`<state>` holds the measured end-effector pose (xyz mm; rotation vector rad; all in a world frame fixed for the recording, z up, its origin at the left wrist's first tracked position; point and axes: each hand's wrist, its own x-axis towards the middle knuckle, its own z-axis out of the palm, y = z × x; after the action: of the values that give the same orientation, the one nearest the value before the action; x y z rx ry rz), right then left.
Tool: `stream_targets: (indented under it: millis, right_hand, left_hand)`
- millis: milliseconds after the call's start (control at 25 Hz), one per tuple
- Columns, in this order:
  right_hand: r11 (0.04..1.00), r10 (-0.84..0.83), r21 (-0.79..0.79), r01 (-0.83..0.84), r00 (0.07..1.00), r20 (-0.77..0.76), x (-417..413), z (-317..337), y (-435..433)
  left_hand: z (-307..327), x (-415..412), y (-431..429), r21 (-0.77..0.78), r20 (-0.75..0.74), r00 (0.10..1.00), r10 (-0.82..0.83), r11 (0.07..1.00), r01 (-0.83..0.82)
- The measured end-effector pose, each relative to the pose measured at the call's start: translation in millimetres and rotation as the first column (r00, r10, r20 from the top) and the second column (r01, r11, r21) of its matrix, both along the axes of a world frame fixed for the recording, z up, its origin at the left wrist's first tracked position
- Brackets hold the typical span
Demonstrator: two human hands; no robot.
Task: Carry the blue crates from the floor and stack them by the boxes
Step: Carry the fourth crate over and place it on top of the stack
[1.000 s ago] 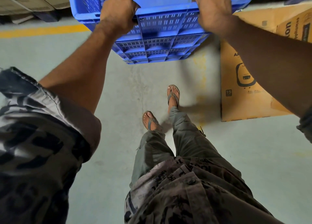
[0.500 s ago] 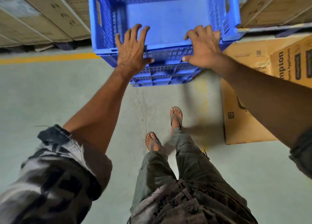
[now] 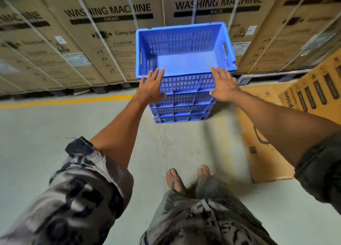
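Observation:
A stack of blue slotted crates (image 3: 181, 104) stands on the floor in front of tall washing machine boxes (image 3: 110, 32). The top crate (image 3: 184, 41) is empty and sits nested on the lower ones. My left hand (image 3: 151, 86) is flat with fingers spread against the near left corner of the top crate's rim. My right hand (image 3: 224, 86) is flat with fingers spread at the near right corner. Neither hand grips the crate.
A yellow line (image 3: 64, 101) runs along the grey floor before the pallets under the boxes. A flat cardboard sheet (image 3: 265, 152) lies on the floor at right, with a printed carton (image 3: 317, 89) on it. My sandalled feet (image 3: 186, 178) stand short of the stack.
Both hands were gripping the crate's near rim a second ago; they have let go and opened flat. The crate now rests on the stack, and I have stepped back from it.

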<state>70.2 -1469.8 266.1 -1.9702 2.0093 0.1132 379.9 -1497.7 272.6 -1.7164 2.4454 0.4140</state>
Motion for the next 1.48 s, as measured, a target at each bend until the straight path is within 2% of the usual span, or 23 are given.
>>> stream_targets:
  millis: [200,360,520,600,680,760,800,920,1000,1120,1160,1240,1280,1360,1400,1480]
  right_hand:
    - [0.994,0.104,-0.028,-0.104,0.995,0.011,7,37,23]
    - [0.995,0.093,-0.056,-0.085,0.985,0.147,21,16,39]
    - [0.991,0.133,-0.053,-0.126,0.977,0.164,41,-2,23]
    - [0.987,0.146,-0.094,-0.131,0.974,0.174,51,-17,-4]
    - [0.983,0.148,-0.129,-0.127,0.975,0.167,63,-37,-40]
    - [0.989,0.123,-0.098,-0.110,0.982,0.145,75,-62,-83]
    - [0.990,0.119,-0.091,-0.110,0.988,0.103,80,-74,-96]
    - [0.963,0.114,-0.243,-0.120,0.993,-0.040,91,-103,-109]
    - [0.950,0.065,-0.305,-0.065,0.998,-0.011,94,-106,-111]
    - [0.987,0.023,-0.162,0.004,0.985,0.168,87,-96,-147]
    - [0.986,0.037,-0.168,-0.006,0.982,0.186,82,-94,-170]
    - [0.967,0.096,-0.245,-0.066,0.989,0.112,75,-98,-228]
    - [0.974,0.080,-0.219,-0.056,0.992,0.099,72,-105,-256]
    - [0.999,0.041,0.001,-0.041,0.997,0.069,69,-137,-302]
    - [0.987,0.025,0.158,-0.030,0.999,0.028,69,-161,-312]
    - [0.924,-0.049,0.378,0.053,0.999,-0.021,62,-211,-313]
  left_hand:
    - [39,-8,41,-0.047,-0.099,0.994,0.046,0.998,-0.051]
    - [14,-16,74,-0.023,-0.240,0.961,0.139,0.989,-0.148]
    - [-10,-5,66,0.020,-0.234,0.950,0.207,0.978,-0.208]
    - [-23,0,32,-0.050,-0.278,0.928,0.246,0.962,-0.270]
    - [-39,6,-12,-0.186,-0.320,0.903,0.287,0.915,-0.357]
    - [-58,16,-68,-0.256,-0.295,0.889,0.350,0.868,-0.426]
    - [-68,22,-89,-0.239,-0.259,0.889,0.377,0.867,-0.437]
    - [-107,32,-113,-0.188,-0.118,0.920,0.373,0.902,-0.390]
    - [-117,30,-116,-0.194,-0.088,0.904,0.418,0.883,-0.427]
    - [-101,11,-155,-0.202,-0.038,0.915,0.403,0.893,-0.401]
    - [-96,4,-176,-0.208,-0.033,0.926,0.375,0.904,-0.374]
    - [-89,-7,-223,-0.236,-0.049,0.943,0.329,0.914,-0.331]
    - [-89,-12,-246,-0.275,-0.070,0.950,0.303,0.910,-0.311]
    - [-103,-25,-288,-0.339,-0.085,0.977,0.195,0.917,-0.212]
    - [-120,-33,-301,-0.301,-0.056,0.992,0.116,0.945,-0.127]
    - [-165,-53,-312,-0.010,-0.005,1.000,0.030,0.999,-0.030]
